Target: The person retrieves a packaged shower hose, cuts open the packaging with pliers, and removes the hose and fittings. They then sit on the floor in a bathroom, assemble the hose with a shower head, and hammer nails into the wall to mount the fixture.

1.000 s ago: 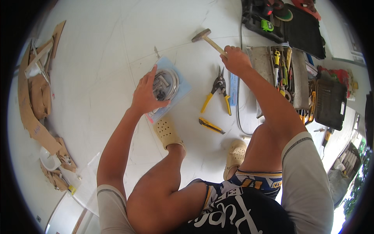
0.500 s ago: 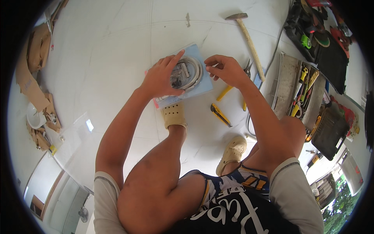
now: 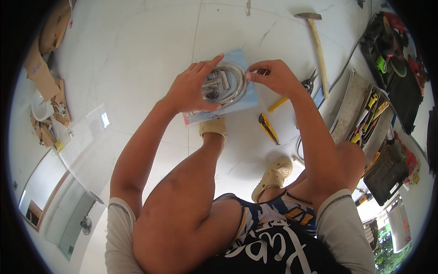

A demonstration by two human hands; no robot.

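Observation:
A flat clear package with a blue backing [image 3: 250, 98] is held above my left clog [image 3: 212, 127]. Inside it lie a coiled silvery metal hose [image 3: 243, 86] and small metal fittings [image 3: 222, 80]. My left hand [image 3: 188, 89] grips the package's left side, its thumb across the lower part and its fingers toward the top. At the right edge, my right hand [image 3: 273, 76] pinches the package between thumb and fingertips. Just right of it, on the white tiled floor, lie a yellow utility knife [image 3: 268, 129] and snips [image 3: 310, 83] with yellow handles.
A wooden-handled hammer [image 3: 318, 55] lies beyond the snips. To the right stands a metal toolbox [image 3: 349, 105] full of hand tools, with a black case [image 3: 404, 86] behind it. Torn cardboard [image 3: 41, 75] and a white bowl-shaped piece [image 3: 42, 109] are at the far left.
My right hand has come from beside the package onto its right edge. My left hand keeps its grip. The head view has shifted, so floor tools appear farther right.

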